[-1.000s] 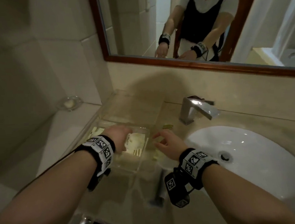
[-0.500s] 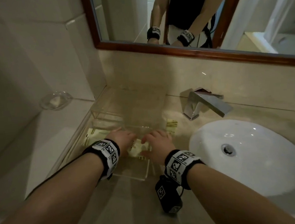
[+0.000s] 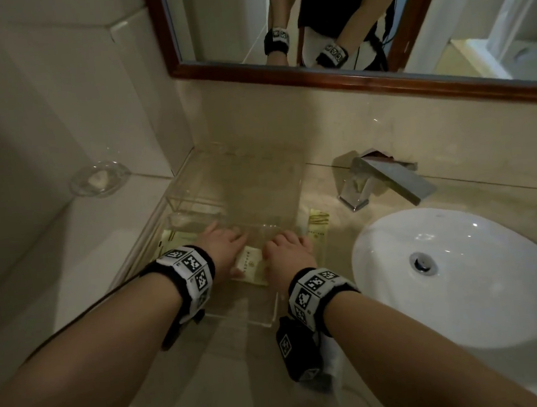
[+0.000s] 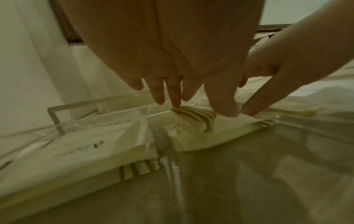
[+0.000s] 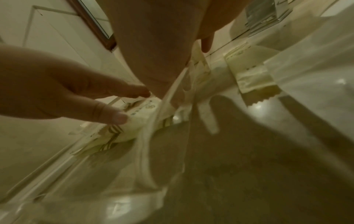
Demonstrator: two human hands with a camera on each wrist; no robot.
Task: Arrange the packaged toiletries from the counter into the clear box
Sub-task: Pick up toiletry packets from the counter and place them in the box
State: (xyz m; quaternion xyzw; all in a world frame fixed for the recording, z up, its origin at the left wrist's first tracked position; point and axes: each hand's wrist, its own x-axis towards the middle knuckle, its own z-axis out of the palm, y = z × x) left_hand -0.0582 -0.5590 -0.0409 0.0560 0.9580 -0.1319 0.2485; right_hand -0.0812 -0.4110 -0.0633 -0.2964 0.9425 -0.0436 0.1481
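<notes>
A clear acrylic box (image 3: 271, 319) stands on the counter left of the sink, its lid (image 3: 236, 180) tipped back against the wall. A cream packet (image 3: 249, 265) with brown stripes lies in the box. My left hand (image 3: 223, 252) presses on it with straight fingers (image 4: 172, 97). My right hand (image 3: 288, 250) rests on the packet's right end, its thumb (image 4: 252, 109) touching the wrapper (image 4: 201, 133). A second packet (image 4: 86, 151) lies in the left compartment behind a clear divider (image 4: 166, 151). A third packet (image 3: 319, 228) lies on the counter just right of the box.
The white sink basin (image 3: 458, 268) and chrome tap (image 3: 384, 178) are to the right. A glass soap dish (image 3: 98, 179) sits on the ledge at the left. A tiled wall and a wood-framed mirror (image 3: 315, 77) rise close behind the box.
My right hand has moved left from the counter into the box and now rests on the packet beside my left hand. The left hand has stayed on the packet.
</notes>
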